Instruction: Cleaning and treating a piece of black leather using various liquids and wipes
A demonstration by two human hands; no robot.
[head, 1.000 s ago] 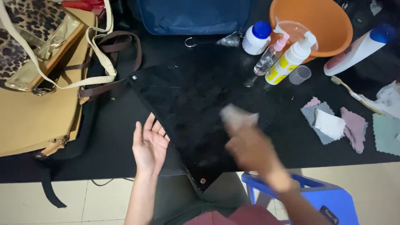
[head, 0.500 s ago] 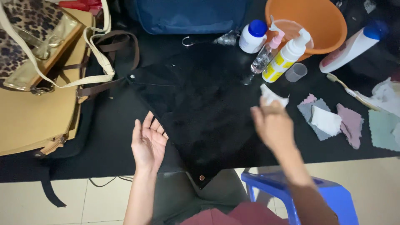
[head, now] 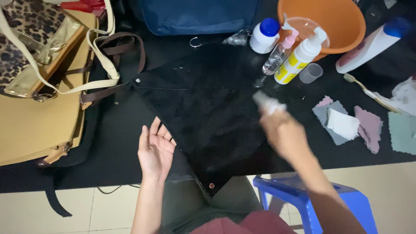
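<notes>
**Wiping stroke carried out to the right side of the black sheet**

Has taken the right hand [head: 284, 134] from the middle of the black leather sheet [head: 203, 112] out toward its right side over the last second, then hardly shifted it. Blurred, so still moving. Keeps its fingers closed round a white wad [head: 268, 103]; cannot tell whether the wad touches the sheet. Has left the left hand [head: 155, 149] where it was: palm up, fingers spread, at the sheet's left border. Looks like a rubbing pass under way, judging by that travel.

Lies spread over the middle of the bench [head: 117, 147], that sheet, with one studded corner hanging past the front edge.

Toward the far right corner:
- orange basin [head: 342, 26], holding something clear and shallow; no more to be made out.
- white jar [head: 264, 34] with blue cap, shut.
- clear pump bottle [head: 277, 58], part full of clear liquid.
- white spray bottle [head: 299, 58], contents hidden.
- small clear cup [head: 310, 73], seemingly empty.
- white bottle [head: 372, 43] on its side, capped.
</notes>
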